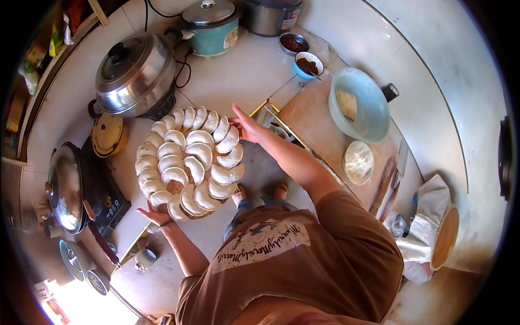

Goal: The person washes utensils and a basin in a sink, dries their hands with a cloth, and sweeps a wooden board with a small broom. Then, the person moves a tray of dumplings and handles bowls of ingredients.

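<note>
A round brown tray [175,187] is held out in front of my body, covered with rings of white, crescent-shaped dumplings [199,154]. My left hand [155,215] supports the tray's near left edge, its thumb side showing and some fingers hidden beneath. At the far right edge, my right hand [246,125] grips the rim, with part of the fingers out of sight behind the dumplings. The tray looks roughly level above the floor.
A steel lidded pot [135,73] and a green cooker [210,32] stand on the tiled counter. Left is a lidded wok [67,187] on a black stove. On the right, a wooden board [306,116] bears a blue basin [374,108], floured disc [358,162] and rolling pins [383,187].
</note>
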The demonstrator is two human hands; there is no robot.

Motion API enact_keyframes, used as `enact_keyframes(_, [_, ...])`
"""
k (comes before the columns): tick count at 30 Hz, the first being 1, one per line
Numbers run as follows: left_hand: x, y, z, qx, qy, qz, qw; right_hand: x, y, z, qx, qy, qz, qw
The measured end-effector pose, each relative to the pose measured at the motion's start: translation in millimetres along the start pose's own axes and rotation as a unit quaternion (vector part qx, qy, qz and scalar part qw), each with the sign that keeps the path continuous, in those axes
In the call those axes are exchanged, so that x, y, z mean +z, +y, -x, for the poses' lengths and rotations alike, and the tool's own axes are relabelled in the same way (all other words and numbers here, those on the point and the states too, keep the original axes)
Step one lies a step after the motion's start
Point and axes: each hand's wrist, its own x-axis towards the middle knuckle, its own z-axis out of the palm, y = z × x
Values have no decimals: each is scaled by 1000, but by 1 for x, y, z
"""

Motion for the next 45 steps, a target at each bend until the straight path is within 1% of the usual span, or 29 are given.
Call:
enact_keyframes(2, [6, 2, 1, -4, 42, -21, 999, 6, 4, -14, 9, 26, 22, 999])
enact_keyframes(3, [-1, 1, -4, -11, 45, -16, 999, 6, 7, -21, -4, 38, 31, 999])
enact_keyframes(6, [-17, -4, -20, -5, 18, -41, 999, 3, 16, -25, -44, 104, -5, 994])
enact_keyframes(8, [-24, -2, -25, -16, 66, -64, 996, 0, 21, -9, -72, 120, -50, 989])
enact_keyframes(9, [-39, -6, -41, -4, 127, -62, 990, -1, 23, 7, -109, 137, 19, 984])
enact_keyframes(10, [-40, -5, -43, 5, 125, -77, 989, -5, 26, 30, -141, 160, 88, 973])
enact_keyframes(11, [-41, -5, -46, 23, 126, -91, 988, -9, 30, 63, -163, 159, 129, 965])
enact_keyframes(12, [-32, -1, -41, 7, 110, -91, 990, -14, 39, 93, -181, 158, 173, 955])
enact_keyframes(13, [-24, 0, -39, 2, 100, -100, 990, -38, 67, 112, -232, 156, 200, 939])
enact_keyframes(14, [-18, 0, -38, -7, 93, -113, 989, -47, 76, 157, -241, 147, 188, 941])
enact_keyframes(15, [-17, 1, -39, -13, 89, -125, 988, -62, 96, 193, -270, 178, 193, 926])
enact_keyframes(16, [-12, -1, -40, -18, 87, -134, 987, -80, 122, 221, -216, 254, 109, 937])
enact_keyframes(17, [-7, -6, -40, -23, 83, -143, 986, -99, 145, 248, -161, 321, 24, 933])
enact_keyframes(18, [-4, -8, -41, -27, 81, -147, 985, -117, 159, 288, -150, 375, -28, 914])
enact_keyframes(19, [1, -11, -39, -31, 78, -154, 984, -143, 188, 311, -152, 438, -96, 881])
enact_keyframes(20, [4, -15, -38, -32, 74, -160, 984, -155, 194, 339, -131, 520, -162, 828])
enact_keyframes(21, [8, -17, -39, -36, 72, -163, 983, -178, 210, 354, -136, 565, -186, 792])
enact_keyframes(23, [16, -24, -35, -42, 64, -174, 982, -208, 208, 378, -102, 599, -264, 750])
enact_keyframes(26, [25, -31, -32, -46, 55, -184, 980, -235, 197, 379, -152, 563, -335, 740])
enact_keyframes(30, [29, -32, -27, -44, 50, -185, 980, -261, 199, 377, -149, 540, -280, 780])
enact_keyframes(33, [29, -33, -27, -42, 50, -189, 980, -274, 209, 378, -167, 603, -176, 760])
enact_keyframes(36, [25, -30, -26, -39, 54, -190, 979, -285, 232, 397, -184, 642, -89, 739])
enact_keyframes(38, [23, -27, -28, -38, 56, -192, 979, -287, 251, 426, -180, 657, -68, 729])
enact_keyframes(40, [23, -27, -28, -36, 59, -193, 979, -280, 245, 441, -181, 663, -73, 723])
enact_keyframes(42, [21, -25, -30, -36, 59, -198, 978, -259, 216, 464, -182, 663, -110, 718])
enact_keyframes(45, [20, -24, -33, -38, 59, -202, 977, -274, 216, 461, -177, 664, -102, 719])
